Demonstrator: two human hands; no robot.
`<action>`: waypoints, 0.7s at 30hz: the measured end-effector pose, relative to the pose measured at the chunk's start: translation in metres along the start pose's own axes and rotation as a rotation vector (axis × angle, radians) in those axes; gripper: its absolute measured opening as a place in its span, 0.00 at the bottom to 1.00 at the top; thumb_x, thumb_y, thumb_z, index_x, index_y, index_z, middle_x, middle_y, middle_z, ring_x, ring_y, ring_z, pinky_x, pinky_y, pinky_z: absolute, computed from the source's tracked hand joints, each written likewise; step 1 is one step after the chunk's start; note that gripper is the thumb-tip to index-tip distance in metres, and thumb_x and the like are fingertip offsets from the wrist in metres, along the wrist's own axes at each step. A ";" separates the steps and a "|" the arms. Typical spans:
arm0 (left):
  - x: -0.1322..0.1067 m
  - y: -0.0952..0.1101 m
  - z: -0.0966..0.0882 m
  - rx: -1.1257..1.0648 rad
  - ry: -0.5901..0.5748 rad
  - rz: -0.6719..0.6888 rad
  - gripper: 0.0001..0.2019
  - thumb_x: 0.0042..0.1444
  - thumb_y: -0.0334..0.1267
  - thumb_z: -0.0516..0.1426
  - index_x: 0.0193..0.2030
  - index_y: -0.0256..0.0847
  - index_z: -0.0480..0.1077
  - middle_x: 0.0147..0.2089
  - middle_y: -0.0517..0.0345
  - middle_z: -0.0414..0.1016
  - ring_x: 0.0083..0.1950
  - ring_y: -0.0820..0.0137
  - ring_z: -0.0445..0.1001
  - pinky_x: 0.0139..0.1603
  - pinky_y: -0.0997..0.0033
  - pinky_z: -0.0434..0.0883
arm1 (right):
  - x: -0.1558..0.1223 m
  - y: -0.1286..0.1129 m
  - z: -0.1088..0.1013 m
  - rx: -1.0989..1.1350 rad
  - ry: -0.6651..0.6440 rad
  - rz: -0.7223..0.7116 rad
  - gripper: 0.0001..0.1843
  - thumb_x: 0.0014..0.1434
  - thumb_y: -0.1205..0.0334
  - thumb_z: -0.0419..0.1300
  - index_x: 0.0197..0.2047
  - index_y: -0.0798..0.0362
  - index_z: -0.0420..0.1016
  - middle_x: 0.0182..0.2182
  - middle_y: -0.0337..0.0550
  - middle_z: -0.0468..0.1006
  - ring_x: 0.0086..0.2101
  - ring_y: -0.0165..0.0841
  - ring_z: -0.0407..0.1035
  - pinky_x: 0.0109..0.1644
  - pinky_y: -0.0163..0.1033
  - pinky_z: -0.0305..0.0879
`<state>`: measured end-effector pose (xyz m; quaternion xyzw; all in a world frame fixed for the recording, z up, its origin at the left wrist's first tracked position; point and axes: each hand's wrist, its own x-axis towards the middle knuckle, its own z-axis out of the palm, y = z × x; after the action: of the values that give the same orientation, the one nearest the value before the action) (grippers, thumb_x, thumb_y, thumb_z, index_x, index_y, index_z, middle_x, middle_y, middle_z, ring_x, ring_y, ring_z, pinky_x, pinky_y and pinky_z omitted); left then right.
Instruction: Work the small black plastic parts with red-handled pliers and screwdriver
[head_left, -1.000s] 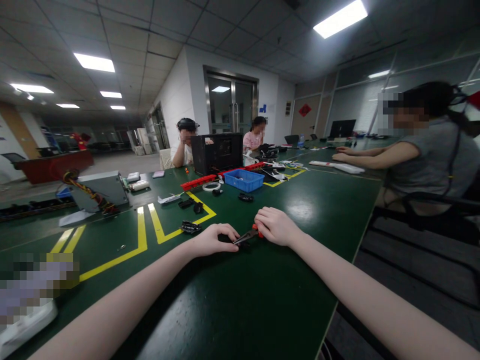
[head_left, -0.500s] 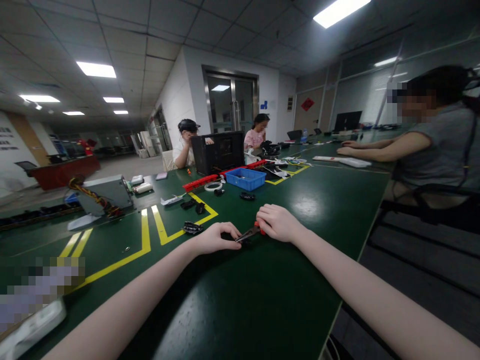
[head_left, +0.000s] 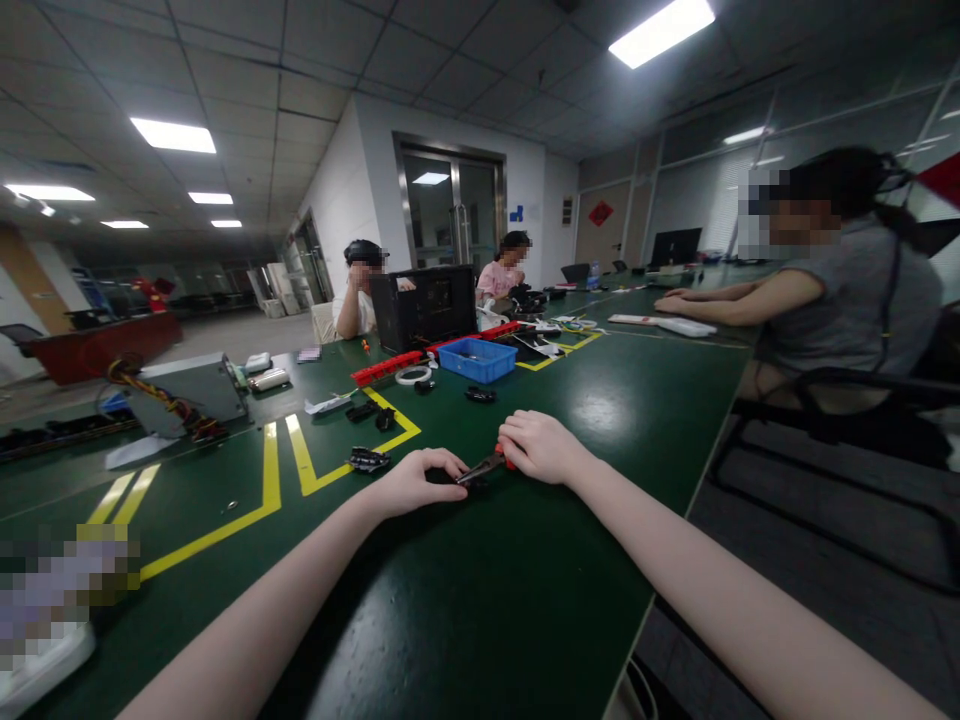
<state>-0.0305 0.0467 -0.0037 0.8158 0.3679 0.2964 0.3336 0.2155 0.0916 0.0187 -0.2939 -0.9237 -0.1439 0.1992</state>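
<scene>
My right hand (head_left: pixel 541 447) is closed round the red handles of a pair of pliers (head_left: pixel 484 467). The metal jaws point left toward my left hand (head_left: pixel 415 482). That hand is curled over a small black part (head_left: pixel 442 477) on the green table (head_left: pixel 465 600), and the plier tips meet it there. Most of the black part is hidden under my fingers.
Yellow tape lines (head_left: pixel 300 455) mark the table. Beyond my hands lie small black parts (head_left: pixel 367 460), a blue bin (head_left: pixel 477 359), a red strip (head_left: pixel 390 367), a black computer case (head_left: pixel 424 305) and a power supply with coloured wires (head_left: pixel 180 395). Three other people sit at the table.
Both hands stay together at the same spot on the table. Only the camera has shifted slightly, so the scene sits a little more to the left.
</scene>
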 end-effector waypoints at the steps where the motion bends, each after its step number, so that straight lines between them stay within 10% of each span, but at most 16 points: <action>1: -0.003 0.001 0.001 0.009 0.005 0.010 0.09 0.49 0.40 0.66 0.33 0.38 0.74 0.48 0.53 0.76 0.49 0.65 0.73 0.56 0.64 0.64 | 0.000 -0.001 -0.001 0.010 0.001 -0.005 0.15 0.64 0.62 0.47 0.30 0.54 0.70 0.29 0.45 0.72 0.32 0.33 0.63 0.37 0.38 0.54; 21: -0.031 0.009 0.003 0.048 0.059 0.069 0.07 0.51 0.39 0.64 0.33 0.38 0.73 0.44 0.53 0.75 0.47 0.66 0.73 0.54 0.65 0.65 | 0.003 -0.006 -0.002 0.097 0.076 -0.076 0.18 0.66 0.59 0.44 0.31 0.54 0.70 0.30 0.45 0.71 0.33 0.34 0.61 0.38 0.39 0.55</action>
<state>-0.0416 0.0161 -0.0064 0.8267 0.3562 0.3227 0.2925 0.2100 0.0877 0.0212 -0.2428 -0.9319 -0.1177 0.2424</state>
